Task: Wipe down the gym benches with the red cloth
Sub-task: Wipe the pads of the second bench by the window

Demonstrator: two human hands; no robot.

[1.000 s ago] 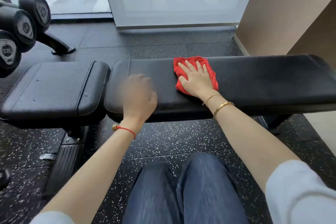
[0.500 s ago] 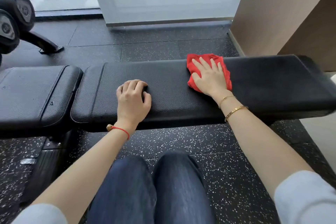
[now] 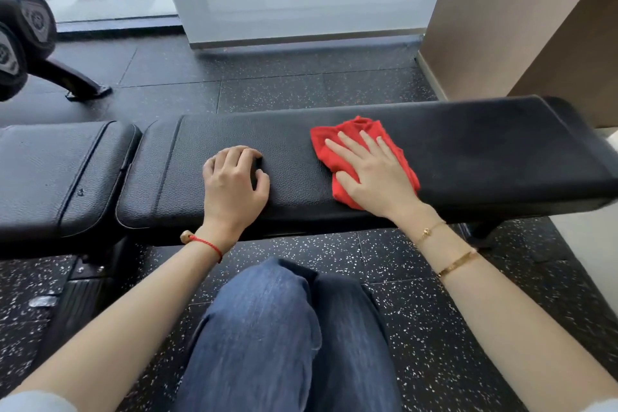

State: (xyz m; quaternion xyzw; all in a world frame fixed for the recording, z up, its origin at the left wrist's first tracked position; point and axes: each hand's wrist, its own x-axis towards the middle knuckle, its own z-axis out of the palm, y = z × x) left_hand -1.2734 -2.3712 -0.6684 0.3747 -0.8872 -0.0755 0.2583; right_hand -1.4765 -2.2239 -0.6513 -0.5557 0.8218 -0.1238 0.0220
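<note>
Cloth (image 3: 363,152), red and crumpled, lies flat under the right hand (image 3: 374,174) on the long black pad of the table (image 3: 485,157); the fingers are spread and the palm presses the fabric down, with red showing beyond the fingertips and along both sides of the hand. The left hand (image 3: 234,181) rests on the same pad, well apart from the cloth, its fingers curled under in a loose fist that grips nothing. A red string bracelet (image 3: 205,242) circles the left wrist and two gold bracelets (image 3: 444,249) the right forearm. Further out from the left hand, across a narrow gap, sits the shorter seat pad (image 3: 57,170). Beyond it, dumbbell ends (image 3: 23,40) hang on a rack. Below both wrists are knees in blue jeans (image 3: 284,328) over the speckled black floor (image 3: 418,328)
</note>
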